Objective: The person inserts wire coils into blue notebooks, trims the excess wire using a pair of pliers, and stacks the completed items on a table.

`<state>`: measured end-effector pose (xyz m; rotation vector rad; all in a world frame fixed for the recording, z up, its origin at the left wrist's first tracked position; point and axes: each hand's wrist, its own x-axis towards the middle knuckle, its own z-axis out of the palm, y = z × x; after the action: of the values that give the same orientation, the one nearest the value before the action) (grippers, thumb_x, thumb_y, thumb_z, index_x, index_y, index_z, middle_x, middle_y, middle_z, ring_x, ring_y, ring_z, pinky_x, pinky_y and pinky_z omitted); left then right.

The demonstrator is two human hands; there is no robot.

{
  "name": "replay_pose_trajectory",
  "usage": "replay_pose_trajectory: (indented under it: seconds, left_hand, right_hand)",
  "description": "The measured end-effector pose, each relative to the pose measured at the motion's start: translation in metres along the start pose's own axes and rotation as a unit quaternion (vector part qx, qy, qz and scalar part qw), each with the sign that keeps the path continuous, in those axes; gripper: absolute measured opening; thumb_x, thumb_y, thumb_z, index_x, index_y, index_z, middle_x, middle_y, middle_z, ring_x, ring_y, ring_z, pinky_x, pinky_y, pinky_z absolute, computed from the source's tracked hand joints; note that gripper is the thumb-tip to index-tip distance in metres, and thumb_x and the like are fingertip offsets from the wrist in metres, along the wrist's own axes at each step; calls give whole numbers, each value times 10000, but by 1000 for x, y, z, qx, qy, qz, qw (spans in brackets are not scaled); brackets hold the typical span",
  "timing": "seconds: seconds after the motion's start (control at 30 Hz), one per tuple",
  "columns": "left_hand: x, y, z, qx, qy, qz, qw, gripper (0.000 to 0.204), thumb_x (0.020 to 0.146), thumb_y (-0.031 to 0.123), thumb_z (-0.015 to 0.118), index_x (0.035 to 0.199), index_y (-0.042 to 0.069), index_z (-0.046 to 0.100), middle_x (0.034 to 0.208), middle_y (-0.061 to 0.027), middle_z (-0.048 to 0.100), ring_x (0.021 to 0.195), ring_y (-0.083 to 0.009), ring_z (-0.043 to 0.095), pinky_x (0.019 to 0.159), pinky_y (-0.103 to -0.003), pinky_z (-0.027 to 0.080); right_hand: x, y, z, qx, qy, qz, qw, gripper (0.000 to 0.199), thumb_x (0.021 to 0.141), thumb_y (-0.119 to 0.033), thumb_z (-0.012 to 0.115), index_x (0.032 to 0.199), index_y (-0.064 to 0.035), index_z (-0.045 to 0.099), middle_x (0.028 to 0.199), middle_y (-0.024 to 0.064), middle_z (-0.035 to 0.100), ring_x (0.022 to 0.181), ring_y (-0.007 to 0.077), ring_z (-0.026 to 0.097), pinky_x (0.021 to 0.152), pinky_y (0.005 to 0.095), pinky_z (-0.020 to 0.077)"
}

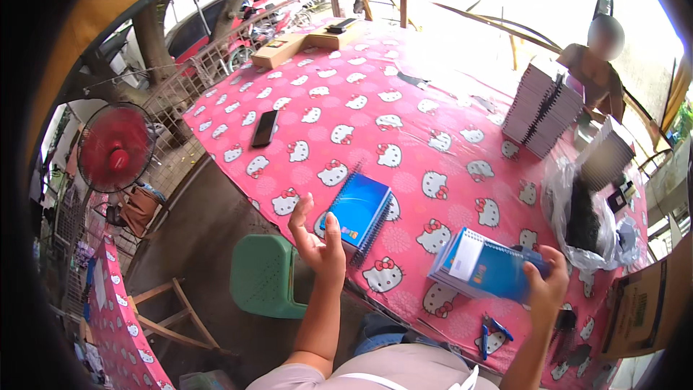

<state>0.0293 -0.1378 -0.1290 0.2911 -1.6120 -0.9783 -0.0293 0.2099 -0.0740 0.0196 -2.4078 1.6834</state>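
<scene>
Notebook stack — pinched at one end between right fingers | left fingers spread, empty, second stack just beside | Risk — one-ended grip could let loose pages slide across worktop.

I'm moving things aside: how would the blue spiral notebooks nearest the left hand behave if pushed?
The blue spiral notebooks likely won't roll, since they lie flat. Stacked with no visible band, they could slide apart. Their protruding coils might snag.

Blue notebooks: covers glossy, smooth. Table covering: shiny, plastic-looking sheet. Stool: smooth plastic. Bag: clear, crinkled plastic. Carton: matt cardboard.
</scene>
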Motion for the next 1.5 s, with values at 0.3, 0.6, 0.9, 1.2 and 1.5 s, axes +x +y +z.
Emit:
replay_pose_trajectory:
  seconds: [0.3,0.6,0.9,1.2,1.5]
  left_hand:
    - [-37,73,65,-145,-323,-99,930,644,822,83,699,1380,50,380,1388,-128,431,1279,-259,418,1085,-422,292]
    - [-63,84,95,-104,-453,85,881,647,800,62,709,1380,103,425,1355,-167,461,1205,-337,485,1028,-471,337]
    - [-54,130,119,-72,-495,150,853,134,738,95,756,865,68,722,795,-37,675,772,-213,538,746,-350,435]
    - [-53,136,122,-106,-480,119,862,169,719,65,775,883,71,734,807,-34,692,763,-193,553,713,-311,450]
    - [-52,119,124,-129,-471,130,863,187,686,78,799,864,60,745,813,-50,671,811,-198,592,724,-321,469]
  right_hand:
    - [6,39,8,-84,-18,12,996,375,705,-160,827,932,-14,567,904,91,604,788,173,589,711,319,480]
    - [-22,41,48,96,-31,-153,983,413,736,-4,778,950,-76,432,903,70,545,772,173,515,709,304,454]
    - [-24,98,-61,-277,144,-195,930,461,659,-166,825,1015,-37,562,982,145,569,935,309,543,815,410,451]
    - [-79,243,-194,-463,277,103,836,268,762,-75,719,1009,-21,629,966,168,617,921,347,608,814,422,494]
    - [-45,24,-30,-59,80,-208,973,312,757,47,713,1053,-54,711,917,97,632,729,165,621,628,286,500]
